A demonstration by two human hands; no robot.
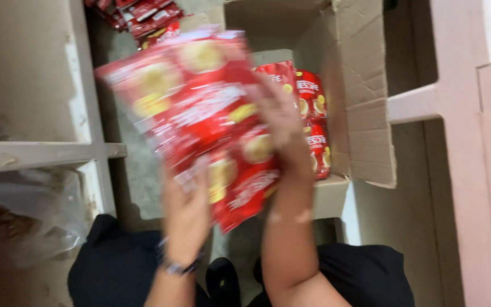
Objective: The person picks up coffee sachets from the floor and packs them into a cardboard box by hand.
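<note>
Holding a fanned bundle of red sachets (200, 113) up in front of me, I have both hands closed on it: my left hand (186, 213) grips the lower edge from beneath, fingers wrapped up around the bottom packets, and my right hand (282, 122) is pressed flat against the right side of the bundle, fingers spread over the top packets. The packets are glossy red with round yellow and cream pictures on them, and they blur a little, so I cannot count them. The bundle hangs tilted, its upper end leaning to my left, above an open cardboard box (359, 113) whose flap sticks out toward me on the right. Inside the box, just behind my right hand, lie more red packets (313, 119) of the same kind, stacked against the box wall. Farther off on the floor, near the top edge, sits another heap of red packets (146, 17). To my left stands a pale shelf unit (41, 150) with a crumpled clear plastic bag (35, 213) on its lower level. A dark band circles my left wrist (174, 264).
</note>
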